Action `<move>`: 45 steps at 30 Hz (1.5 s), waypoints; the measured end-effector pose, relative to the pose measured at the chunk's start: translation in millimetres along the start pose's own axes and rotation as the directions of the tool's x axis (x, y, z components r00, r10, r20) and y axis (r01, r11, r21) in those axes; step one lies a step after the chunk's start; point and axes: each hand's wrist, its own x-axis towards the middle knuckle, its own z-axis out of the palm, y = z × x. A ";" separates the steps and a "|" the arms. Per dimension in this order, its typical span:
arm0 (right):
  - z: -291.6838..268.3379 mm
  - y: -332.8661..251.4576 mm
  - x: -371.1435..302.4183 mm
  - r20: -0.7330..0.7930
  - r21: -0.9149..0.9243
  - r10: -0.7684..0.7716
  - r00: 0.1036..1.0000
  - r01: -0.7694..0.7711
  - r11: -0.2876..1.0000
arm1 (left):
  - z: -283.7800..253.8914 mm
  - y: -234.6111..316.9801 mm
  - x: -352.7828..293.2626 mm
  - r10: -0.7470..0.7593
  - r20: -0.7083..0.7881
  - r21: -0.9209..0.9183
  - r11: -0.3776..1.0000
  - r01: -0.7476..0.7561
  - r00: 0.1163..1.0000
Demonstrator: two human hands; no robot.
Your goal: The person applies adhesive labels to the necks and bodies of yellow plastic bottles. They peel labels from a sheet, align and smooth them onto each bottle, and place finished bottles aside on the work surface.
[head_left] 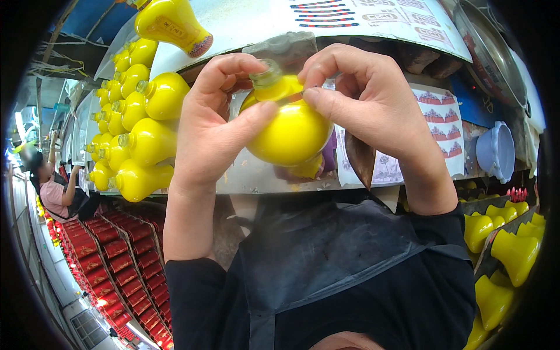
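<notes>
A glossy yellow bottle (289,137) with a bare clear-glass neck is tilted in front of me, mouth pointing away. My left hand (213,116) is closed round its left side, thumb pressing one end of a thin dark-red strip (291,97) against the shoulder just below the neck. At the strip's other end, my right hand (364,93) pinches between thumb and fingertips, close against the bottle. The bottle's lower end is partly hidden beneath its round body, near a purple cloth-like thing (329,153).
Several yellow bottles (153,143) lie stacked at the left; a decorated one (173,26) is at the top. Printed sheets (436,116), strips (324,14), a lilac basin (496,151) and a metal pan (487,52) sit around. Racks of red items and yellow bottles flank me; another person works far left.
</notes>
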 end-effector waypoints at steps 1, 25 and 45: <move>0.6 0.8 0.8 -0.004 0.029 0.009 1.000 -0.009 1.000 | 0.2 -0.1 0.1 0.004 0.001 0.001 1.000 -0.004 1.000; 5.3 8.9 2.3 -0.073 -0.011 -0.036 0.997 0.035 0.999 | 15.4 39.6 2.2 0.043 -0.052 0.269 0.963 -0.027 0.998; 5.0 7.6 -23.0 -0.093 -0.152 -0.191 0.977 0.176 0.973 | 1.7 25.9 -4.9 0.170 0.019 0.127 0.977 -0.171 0.985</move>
